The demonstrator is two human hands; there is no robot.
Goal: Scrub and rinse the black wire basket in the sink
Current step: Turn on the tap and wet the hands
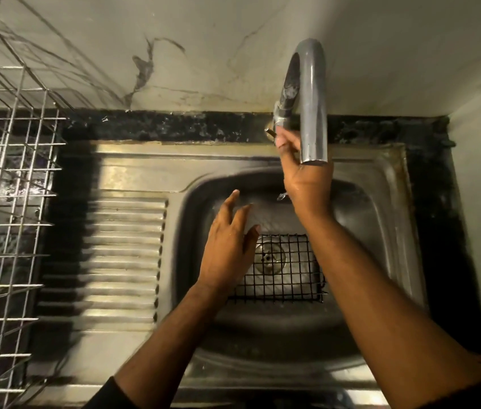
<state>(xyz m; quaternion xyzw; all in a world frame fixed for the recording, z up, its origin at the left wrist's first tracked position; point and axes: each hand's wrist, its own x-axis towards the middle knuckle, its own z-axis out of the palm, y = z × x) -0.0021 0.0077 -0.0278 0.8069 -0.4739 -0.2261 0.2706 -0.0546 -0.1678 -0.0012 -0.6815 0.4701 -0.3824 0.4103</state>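
1. Below, the steel sink (381,184) fills the middle, with its ribbed drainboard (127,246) on the left and a silver wire rack (6,202) further left on the dark desk (174,126).
2. Inside the bowl, the black wire basket (289,270) lies flat over the drain (269,258).
3. Above, the right hand (304,178) holds the tap handle (274,129) beside the spout (311,98); no stream is visible.
4. Nearer, the left hand (227,246) hovers with fingers spread, gripping nothing, just left of the basket, so it should probably take it.
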